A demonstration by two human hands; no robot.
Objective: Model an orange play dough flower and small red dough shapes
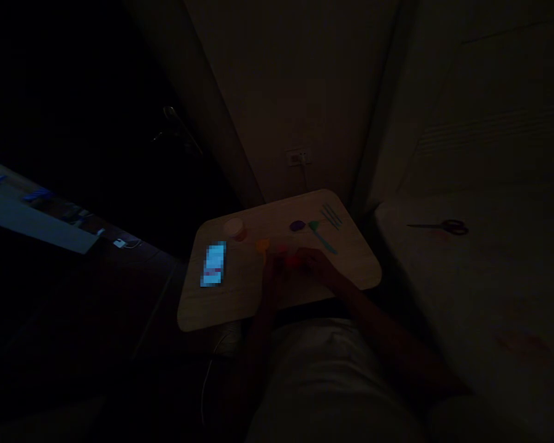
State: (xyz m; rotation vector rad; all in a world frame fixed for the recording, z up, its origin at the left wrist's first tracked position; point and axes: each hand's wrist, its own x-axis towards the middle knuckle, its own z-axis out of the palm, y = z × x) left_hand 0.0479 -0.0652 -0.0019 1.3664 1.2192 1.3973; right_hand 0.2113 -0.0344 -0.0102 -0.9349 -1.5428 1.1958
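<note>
Dim light, clock centred on the hands: at three o'clock, a broad pale surface point(471, 283); beneath, a small table point(240, 301); close together above it, left hand point(273, 266) and right hand point(314, 262); at nine, a glowing phone point(213, 264); between two and three, scissors point(447, 226) on the pale surface; at ten, a cup point(234, 228); at two, a green-headed tool point(324, 239), near thin sticks point(331, 216); nearer in at ten, an orange tool point(262, 247) beside the left hand; at twelve, a purple lump point(297, 226); dead centre, between both hands, a red lump point(293, 259); cannot tell whether gripped or just touched
</note>
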